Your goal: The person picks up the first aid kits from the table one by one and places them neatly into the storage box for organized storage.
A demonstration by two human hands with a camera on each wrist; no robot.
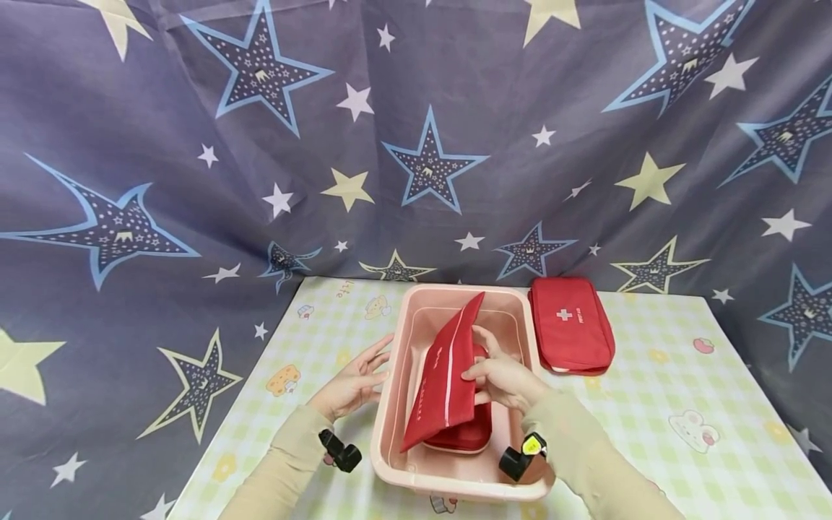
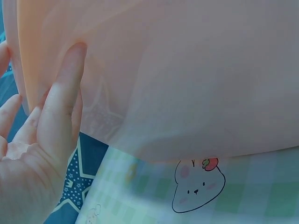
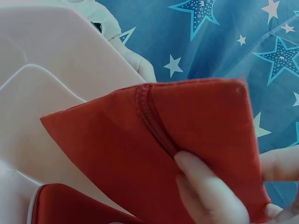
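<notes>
My right hand (image 1: 507, 372) pinches a flat red zip pouch (image 1: 448, 368) by its edge, thumb on one face and fingers behind. The pouch stands tilted inside a pink plastic bin (image 1: 403, 310). In the right wrist view its zipper (image 3: 154, 126) runs down beside the thumb. Partly hidden under it, a second red case (image 1: 473, 430) with a rounded corner lies on the bin's floor. My left hand (image 1: 354, 383) is at the bin's left outer side, fingers spread and loosely bent. In the left wrist view the thumb (image 2: 67, 84) lies against the bin wall.
Right of the bin, a red first-aid bag (image 1: 572, 328) with a white cross lies on the table near its back edge. A pale green checked cloth (image 1: 650, 390) covers the table. Behind it hangs a dark star-patterned curtain (image 1: 429, 245).
</notes>
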